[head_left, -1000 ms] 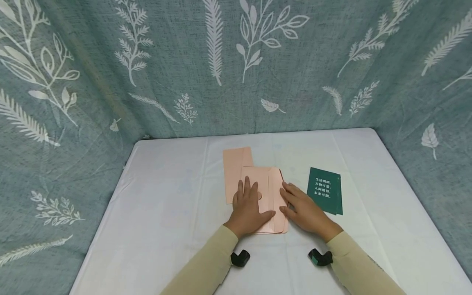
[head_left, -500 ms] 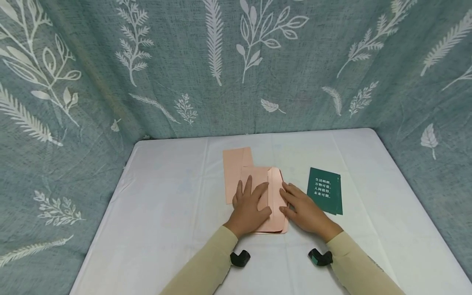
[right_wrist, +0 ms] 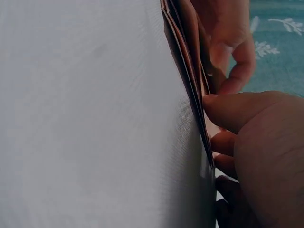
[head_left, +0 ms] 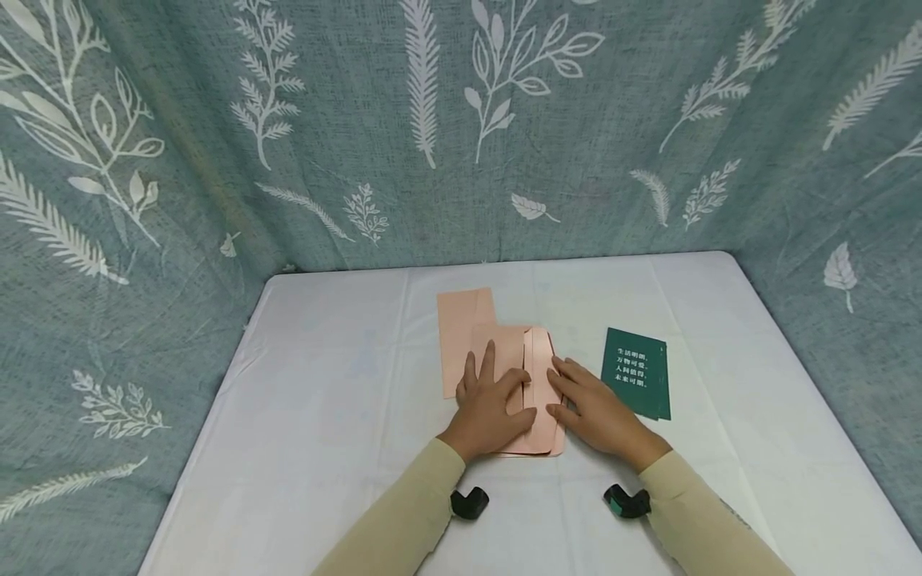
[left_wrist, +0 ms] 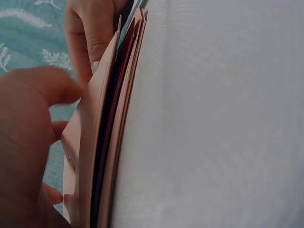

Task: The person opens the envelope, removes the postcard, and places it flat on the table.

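Observation:
A pink envelope (head_left: pixel 537 352) lies in the middle of the table, its long flap folded along the right side. My left hand (head_left: pixel 484 412) rests on its left part, index finger bent and thumb tip at the flap. Fingers of my right hand (head_left: pixel 594 412) touch the flap's right edge. In the left wrist view the near edge of the envelope (left_wrist: pixel 88 142) stands slightly apart from layers beneath, with a dark red layer between. Under its upper left corner, another pink envelope (head_left: pixel 455 328) sticks out.
Green cards (head_left: pixel 634 388) with white lettering lie stacked, slightly offset, right of my right hand. The white table (head_left: pixel 324 384) is bordered by a blue-green leaf-patterned curtain (head_left: pixel 461 216) at the back and sides.
My left index finger has bent in from lying straight and now sits at the flap line, with the thumb beside it. The right hand has stayed at the right edge.

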Motion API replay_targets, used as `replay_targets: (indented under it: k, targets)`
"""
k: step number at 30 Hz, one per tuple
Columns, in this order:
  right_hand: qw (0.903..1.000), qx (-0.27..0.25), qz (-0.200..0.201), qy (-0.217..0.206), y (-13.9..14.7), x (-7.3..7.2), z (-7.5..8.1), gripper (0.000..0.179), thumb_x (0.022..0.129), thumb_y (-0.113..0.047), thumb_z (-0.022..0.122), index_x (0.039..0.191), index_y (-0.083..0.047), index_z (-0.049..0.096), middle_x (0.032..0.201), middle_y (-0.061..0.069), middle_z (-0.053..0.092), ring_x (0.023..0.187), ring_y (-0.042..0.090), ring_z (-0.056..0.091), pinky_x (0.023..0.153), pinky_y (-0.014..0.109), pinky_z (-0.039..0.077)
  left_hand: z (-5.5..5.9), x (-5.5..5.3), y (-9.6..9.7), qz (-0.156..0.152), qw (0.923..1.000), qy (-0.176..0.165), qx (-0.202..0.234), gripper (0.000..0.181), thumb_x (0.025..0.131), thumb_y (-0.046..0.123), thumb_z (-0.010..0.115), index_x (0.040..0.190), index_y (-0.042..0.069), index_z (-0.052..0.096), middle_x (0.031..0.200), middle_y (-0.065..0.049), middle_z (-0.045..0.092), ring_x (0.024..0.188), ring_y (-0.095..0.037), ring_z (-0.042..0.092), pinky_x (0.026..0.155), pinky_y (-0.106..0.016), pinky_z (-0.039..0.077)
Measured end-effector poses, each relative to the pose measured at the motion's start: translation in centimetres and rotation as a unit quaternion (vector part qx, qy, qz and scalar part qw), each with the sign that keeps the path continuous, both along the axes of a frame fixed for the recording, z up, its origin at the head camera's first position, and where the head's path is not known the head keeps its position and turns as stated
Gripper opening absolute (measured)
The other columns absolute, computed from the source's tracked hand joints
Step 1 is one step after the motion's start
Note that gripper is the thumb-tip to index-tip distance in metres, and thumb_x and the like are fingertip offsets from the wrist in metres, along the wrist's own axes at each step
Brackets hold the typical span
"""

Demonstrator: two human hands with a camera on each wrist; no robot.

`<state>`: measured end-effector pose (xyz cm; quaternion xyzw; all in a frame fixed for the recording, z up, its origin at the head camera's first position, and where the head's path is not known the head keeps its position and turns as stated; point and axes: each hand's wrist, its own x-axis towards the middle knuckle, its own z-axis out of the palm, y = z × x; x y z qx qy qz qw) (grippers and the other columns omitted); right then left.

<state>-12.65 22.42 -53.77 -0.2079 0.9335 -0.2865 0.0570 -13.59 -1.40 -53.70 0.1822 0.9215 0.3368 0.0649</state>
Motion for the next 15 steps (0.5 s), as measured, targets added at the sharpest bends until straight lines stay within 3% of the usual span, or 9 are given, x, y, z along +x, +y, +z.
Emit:
replay_targets:
  k: [4,9,12,15]
  targets:
    - [0.9994,0.024,0.001,0.026,-0.5,-0.2,0.4,0.067,0.107,-0.034,0.073,0.159,0.003,0.052,0.174,0.018,0.033,0.161,0.041,0.024,0.122,0.059,0.032,-0.1,-0.1,-0.2,-0.002,1.0,0.007,0.004,0.049,0.091,0.04,0.073,0.138,0.028,0.066,0.181,-0.018,0.003,0.16,-0.055,-0.007,0.117,-0.079,0.014]
    - [0.9964,0.031,0.012,0.078,-1.1,-0.8,0.6,0.063,0.1,-0.029,0.083,0.148,0.007,0.063,0.171,0.022,0.036,0.158,0.042,0.029,0.121,0.057,0.035,-0.1,-0.1,-0.3,0.0,0.9999,-0.002,0.016,0.053,0.089,0.037,0.068,0.142,0.032,0.064,0.181,-0.016,0.002,0.16,-0.052,-0.009,0.118,-0.078,0.012]
    - [0.9975,0.013,0.016,0.068,-1.3,-1.0,0.8,0.066,0.099,-0.024,0.085,0.152,0.004,0.059,0.171,0.019,0.038,0.156,0.04,0.035,0.119,0.056,0.037,-0.1,0.0,-0.3,0.001,0.9997,-0.008,0.021,0.054,0.09,0.037,0.066,0.143,0.033,0.063,0.181,-0.014,0.001,0.161,-0.05,-0.01,0.118,-0.077,0.011]
    - [0.9994,-0.023,0.012,0.023,-1.5,-1.1,1.0,0.072,0.102,-0.021,0.08,0.163,-0.001,0.047,0.171,0.017,0.039,0.156,0.039,0.037,0.119,0.057,0.037,0.0,0.0,-0.4,0.0,0.9996,-0.01,0.028,0.053,0.091,0.037,0.065,0.144,0.034,0.062,0.182,-0.012,0.0,0.161,-0.049,-0.011,0.118,-0.077,0.01]
